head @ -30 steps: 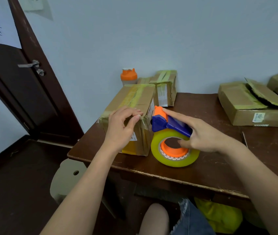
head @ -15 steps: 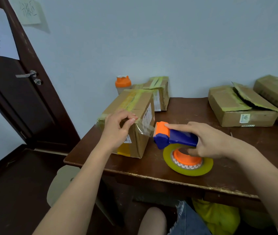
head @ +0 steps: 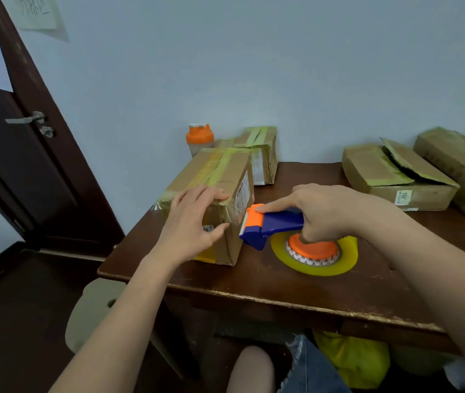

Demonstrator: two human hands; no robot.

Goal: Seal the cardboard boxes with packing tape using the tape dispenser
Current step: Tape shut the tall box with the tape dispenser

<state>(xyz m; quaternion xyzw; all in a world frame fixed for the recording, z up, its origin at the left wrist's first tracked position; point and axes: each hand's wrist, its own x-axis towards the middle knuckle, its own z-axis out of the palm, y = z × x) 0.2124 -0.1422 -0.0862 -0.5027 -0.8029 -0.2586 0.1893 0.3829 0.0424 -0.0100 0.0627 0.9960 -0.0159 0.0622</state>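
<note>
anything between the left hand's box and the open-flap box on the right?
Yes, in the head view: the tape dispenser gripped by the right hand, its yellow tape roll flat on the table. Otherwise bare tabletop between the near box and the open-flap box.

A plain pale blue-grey wall rises behind the dark brown wooden worktop, whose front edge is scuffed. At left stands a dark brown wooden door with a silver lever handle, above a dark floor.

Taping a box at the table
The left hand steadies the cardboard box; the right hand grips the tape dispenser beside it.
</note>
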